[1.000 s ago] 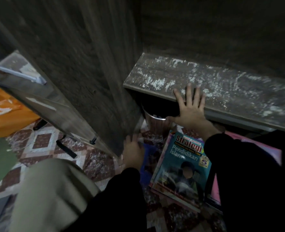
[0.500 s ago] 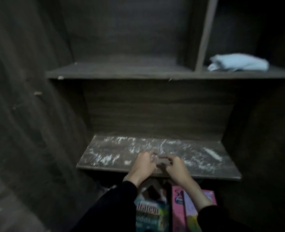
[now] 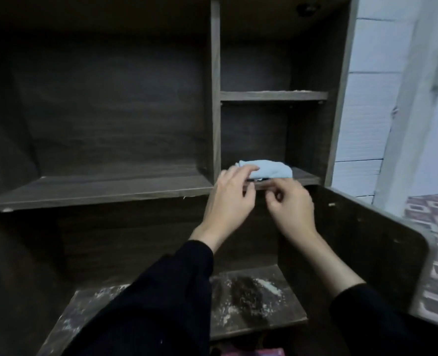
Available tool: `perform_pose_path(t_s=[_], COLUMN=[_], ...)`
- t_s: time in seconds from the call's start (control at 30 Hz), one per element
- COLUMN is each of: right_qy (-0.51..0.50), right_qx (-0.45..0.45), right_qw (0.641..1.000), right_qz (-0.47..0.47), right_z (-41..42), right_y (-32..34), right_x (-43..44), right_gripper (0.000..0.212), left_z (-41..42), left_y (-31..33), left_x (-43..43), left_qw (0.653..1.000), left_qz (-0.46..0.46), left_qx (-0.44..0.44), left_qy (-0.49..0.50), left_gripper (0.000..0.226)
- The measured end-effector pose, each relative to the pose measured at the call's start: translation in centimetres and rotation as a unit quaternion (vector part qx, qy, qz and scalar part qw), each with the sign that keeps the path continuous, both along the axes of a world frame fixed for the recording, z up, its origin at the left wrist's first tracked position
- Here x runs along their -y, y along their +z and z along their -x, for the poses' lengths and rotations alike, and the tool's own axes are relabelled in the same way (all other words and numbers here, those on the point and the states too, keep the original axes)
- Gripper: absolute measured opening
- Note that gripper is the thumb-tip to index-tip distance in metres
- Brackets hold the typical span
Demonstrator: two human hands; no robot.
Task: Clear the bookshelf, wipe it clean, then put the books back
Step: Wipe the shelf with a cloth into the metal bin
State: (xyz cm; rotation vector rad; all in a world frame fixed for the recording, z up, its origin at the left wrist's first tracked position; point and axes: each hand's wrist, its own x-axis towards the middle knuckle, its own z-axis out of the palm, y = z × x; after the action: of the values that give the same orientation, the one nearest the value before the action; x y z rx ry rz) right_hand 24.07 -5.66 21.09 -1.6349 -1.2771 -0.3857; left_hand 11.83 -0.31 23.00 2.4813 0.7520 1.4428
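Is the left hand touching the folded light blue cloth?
Cannot tell. Head view: left hand overlaps the light blue cloth at its left end; blur hides contact.

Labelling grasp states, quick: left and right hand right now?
Left hand: open, fingers relaxed at the folded light-blue cloth.
Right hand: fingers curled, blurred; cannot tell if holding anything.

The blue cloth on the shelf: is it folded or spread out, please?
Folded up: the cloth lies as a compact bundle on the shelf, not flat.
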Motion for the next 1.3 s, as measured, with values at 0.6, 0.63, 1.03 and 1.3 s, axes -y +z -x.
perform_pose_path(t_s=[0.6,0.63,1.03,1.3], right_qy=[0.150,0.147,0.250,0.346], right_qx=[0.000,0.005,0.056,-0.038], right_qw=[0.961,0.971,0.967,0.893], right_qz=[0.230,0.187,-0.010,0.284], right_z=[-10.1,-10.0,0.9,10.0], right_y=[5.8,5.5,1.3,-11.9], right_x=[-7.8,-7.5,1.9,0.0], right_gripper=[0.047,0.040,0.030,0.035], left_z=[-6.9,-6.7,5.5,15.8], left_y=[4.5,4.5,-0.9,-15.4], left_x=[-9.2,-8.6,3.3,2.6], left_qw=[0.960,0.968,0.999,0.972], left_qz=[0.178,0.161,0.025,0.221], left_qx=[-0.215,-0.194,-0.021,-0.057], left_qy=[0.017,0.013,0.038,0.050], left_gripper=[0.058,0.047,0.045,0.030])
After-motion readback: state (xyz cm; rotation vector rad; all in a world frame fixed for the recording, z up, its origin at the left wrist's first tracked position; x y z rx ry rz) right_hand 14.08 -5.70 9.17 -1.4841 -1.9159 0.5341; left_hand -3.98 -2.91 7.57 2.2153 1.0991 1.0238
